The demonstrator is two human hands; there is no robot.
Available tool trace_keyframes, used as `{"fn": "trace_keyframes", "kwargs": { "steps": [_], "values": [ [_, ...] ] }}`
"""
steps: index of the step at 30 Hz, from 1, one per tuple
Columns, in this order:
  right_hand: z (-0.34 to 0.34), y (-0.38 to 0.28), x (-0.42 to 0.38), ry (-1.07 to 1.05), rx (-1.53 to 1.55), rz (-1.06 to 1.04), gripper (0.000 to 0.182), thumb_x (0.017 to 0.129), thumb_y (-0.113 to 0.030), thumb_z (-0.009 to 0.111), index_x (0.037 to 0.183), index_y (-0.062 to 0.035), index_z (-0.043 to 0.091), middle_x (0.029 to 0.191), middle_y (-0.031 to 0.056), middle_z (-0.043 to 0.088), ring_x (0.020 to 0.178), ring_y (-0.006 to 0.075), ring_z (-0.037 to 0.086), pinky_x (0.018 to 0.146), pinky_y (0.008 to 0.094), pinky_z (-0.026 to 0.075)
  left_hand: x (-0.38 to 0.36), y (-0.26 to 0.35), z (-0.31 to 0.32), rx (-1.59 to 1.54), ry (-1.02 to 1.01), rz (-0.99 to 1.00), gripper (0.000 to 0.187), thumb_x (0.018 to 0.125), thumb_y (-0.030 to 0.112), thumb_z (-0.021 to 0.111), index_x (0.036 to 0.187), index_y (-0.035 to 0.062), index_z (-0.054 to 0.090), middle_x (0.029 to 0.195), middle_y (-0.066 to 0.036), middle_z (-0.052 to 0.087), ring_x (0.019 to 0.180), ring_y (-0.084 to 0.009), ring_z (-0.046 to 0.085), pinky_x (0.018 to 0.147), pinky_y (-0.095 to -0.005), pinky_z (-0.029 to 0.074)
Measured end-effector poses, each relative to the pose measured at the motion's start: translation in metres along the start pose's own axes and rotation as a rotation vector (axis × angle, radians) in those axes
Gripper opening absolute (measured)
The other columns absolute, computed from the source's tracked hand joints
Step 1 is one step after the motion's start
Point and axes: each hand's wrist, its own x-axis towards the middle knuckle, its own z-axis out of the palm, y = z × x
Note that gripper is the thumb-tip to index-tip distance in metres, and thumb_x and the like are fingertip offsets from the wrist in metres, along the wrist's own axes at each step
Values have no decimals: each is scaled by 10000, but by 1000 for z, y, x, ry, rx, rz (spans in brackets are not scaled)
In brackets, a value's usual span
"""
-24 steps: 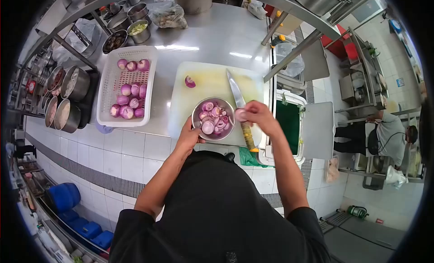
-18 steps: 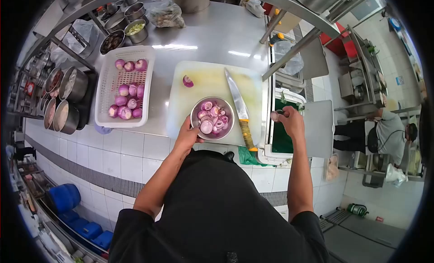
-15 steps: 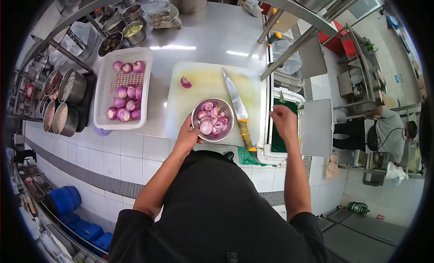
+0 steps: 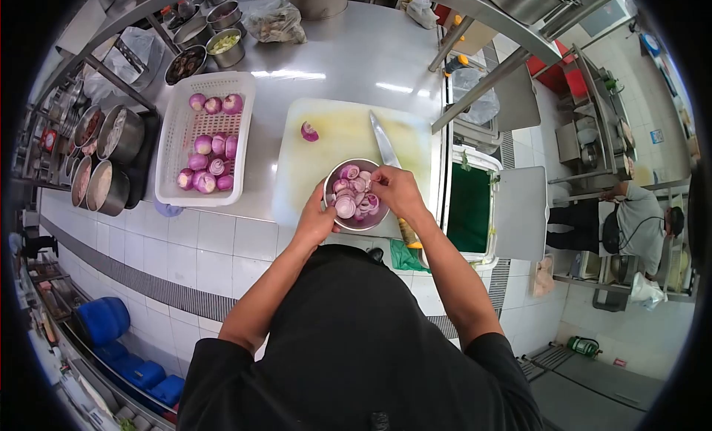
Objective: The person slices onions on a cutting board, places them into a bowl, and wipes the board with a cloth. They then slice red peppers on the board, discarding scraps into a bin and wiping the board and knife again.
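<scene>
My left hand [image 4: 317, 217] grips the rim and side of a metal bowl [image 4: 354, 226] over the near edge of the cutting board [image 4: 326, 120]. Sliced red onion [image 4: 346, 206] fills much of the bowl. At the bowl's right side, my right hand [image 4: 398, 190] reaches in with fingers pinched together among the slices; what is between the fingertips is hidden. A large knife [image 4: 383, 140] lies on the board, its yellow handle partly covered by my right hand and forearm. Farther left on the board rests a small onion piece [image 4: 309, 131].
A white basket [image 4: 167, 157] of peeled red onions stands left of the board. On the right is an open bin [image 4: 469, 201] with a green inside. Metal pots [image 4: 111, 186] sit at the left, and a shelf post [image 4: 478, 90] rises at the right. A person [image 4: 630, 220] is farther right.
My right hand has moved left from over the bin into the bowl. The bowl in my left hand has shifted slightly right.
</scene>
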Motion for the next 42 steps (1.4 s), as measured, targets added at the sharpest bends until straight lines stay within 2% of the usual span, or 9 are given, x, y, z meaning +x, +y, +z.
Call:
{"fn": "trace_keyframes", "kwargs": {
  "steps": [3,10,15,19,22,24,27,37,42],
  "values": [
    [6,0,2,-12,90,-109,156,838,-95,728,958,4,717,919,211,713,782,335,698,715,416,538,3,1,2,-30,-25,-42,729,904,-86,463,1592,134,362,1395,-104,561,822,-156,675,544,-264,546],
    [33,18,11,13,-261,-468,254,856,-139,749,1084,-29,739,909,176,719,757,294,691,724,375,555,3,3,5,32,-19,19,723,891,-75,474,1577,136,387,1315,-119,613,800,-177,669,555,-289,559],
    [-24,14,-9,-114,534,138,247,933,-167,742,1096,19,737,873,88,728,726,142,665,692,283,548,12,-7,-3,-125,-20,-75,697,900,-61,486,1566,127,397,1266,-107,635,818,-165,665,566,-281,555],
    [-87,49,-41,101,701,149,252,956,-148,716,1133,32,729,931,71,730,797,107,662,727,261,547,13,-8,-8,-128,-27,-96,672,911,-39,489,1557,127,408,1196,-95,653,811,-159,664,577,-271,552],
    [-121,85,-63,212,304,382,265,948,-155,719,1146,21,729,969,90,743,829,116,672,771,265,556,13,-4,-8,-108,-31,-89,673,914,-40,482,1561,127,403,1219,-96,643,811,-153,663,580,-270,552],
    [-119,109,-78,553,-547,42,308,925,-184,744,1174,-3,728,984,123,755,845,181,709,784,307,569,12,1,-3,-90,-42,-80,677,914,-45,476,1564,127,399,1242,-100,637,810,-151,662,580,-271,552],
    [-84,74,-67,311,-191,152,351,880,-184,765,1197,-38,731,1111,157,740,909,331,730,827,412,565,8,7,3,-43,-58,-41,698,912,-59,458,1579,129,380,1311,-107,615,819,-144,662,578,-268,549],
    [10,17,-7,59,-313,-78,166,842,-147,699,960,-38,739,960,175,736,853,385,712,751,488,558,9,2,8,-14,-27,-9,735,895,-74,469,1592,140,374,1365,-115,588,815,-153,672,563,-271,552],
    [-5,14,7,-2,119,-9,124,864,-87,701,962,-16,728,822,90,711,701,210,669,642,357,527,11,-3,1,-107,-37,-63,740,879,-69,488,1582,140,388,1306,-104,607,807,-169,679,565,-274,556]
  ]
}}
